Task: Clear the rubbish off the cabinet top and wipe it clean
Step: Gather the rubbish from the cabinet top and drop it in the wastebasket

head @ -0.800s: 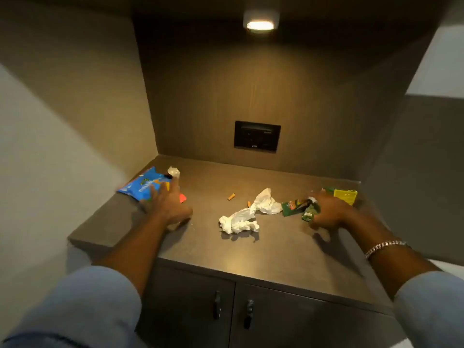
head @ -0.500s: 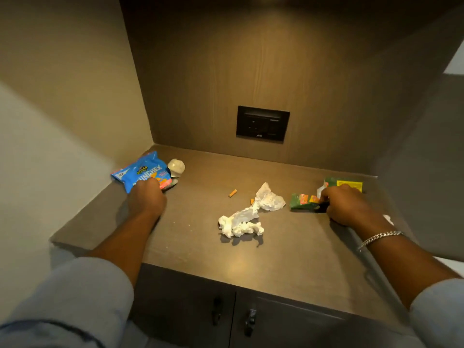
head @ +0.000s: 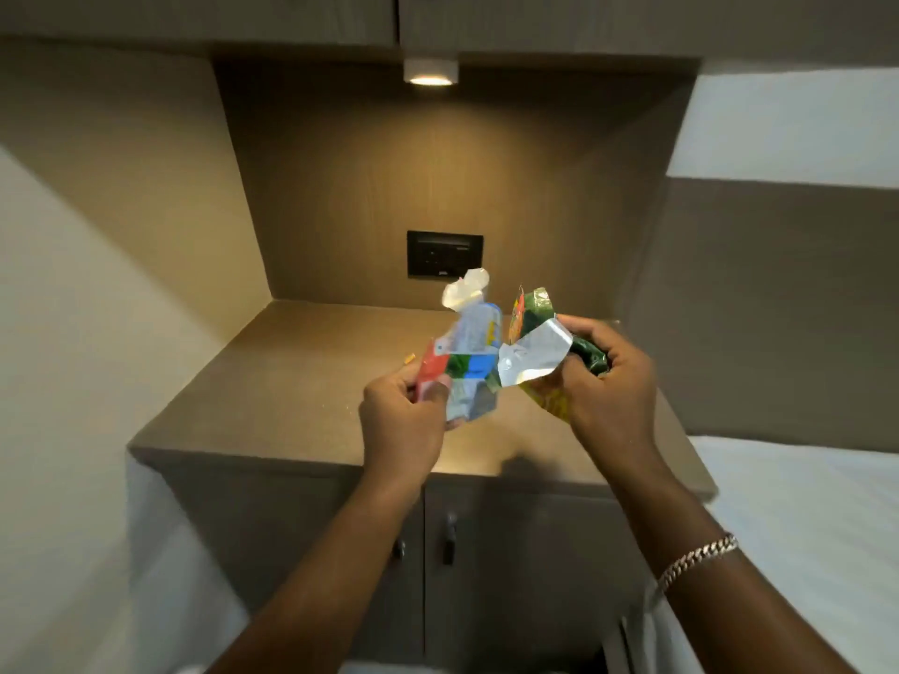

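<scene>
Both hands are raised together above the brown cabinet top (head: pixel 301 381). My left hand (head: pixel 404 420) grips a bunch of wrappers, blue, red and silver (head: pixel 469 362), with a crumpled white scrap (head: pixel 464 289) sticking out on top. My right hand (head: pixel 608 391) grips green and yellow wrappers (head: pixel 535 328), one showing its silver inside. The two bundles touch in the middle. A small orange crumb (head: pixel 410 358) lies on the cabinet top left of my left hand. The white tissues are hidden behind my hands or not in view.
A black socket panel (head: pixel 445 253) sits in the back wall of the niche, under a lit ceiling lamp (head: pixel 430 73). Two cabinet doors with dark handles (head: pixel 447 539) lie below the top. A white surface (head: pixel 802 527) lies at the right.
Both hands have lifted off the cabinet top with the wrappers they were reaching for, and have come together in the middle. The white tissues no longer show.
</scene>
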